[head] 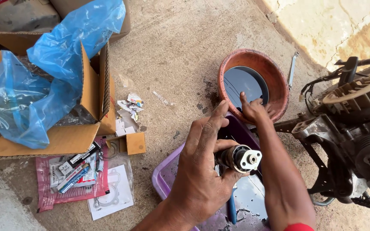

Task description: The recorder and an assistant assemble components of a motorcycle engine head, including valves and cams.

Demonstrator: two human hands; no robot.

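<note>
My left hand (202, 167) grips a small cylindrical metal part (240, 158) with a pale flanged end, holding it above a purple plastic tray (163, 171). My right hand (253, 109) reaches forward into a round terracotta-coloured bowl (275, 72) that holds dark liquid (243, 83); its fingers touch the liquid near the bowl's near rim. The right hand's fingers are spread and I see nothing in them. The bowl sits on the concrete just beyond the tray.
A stripped engine on a frame (356, 128) stands at the right. A spanner (293, 68) lies beside the bowl. An open cardboard box with a blue plastic bag (48, 81) sits at the left, with packets, a paper gasket sheet (108, 192) and scraps before it.
</note>
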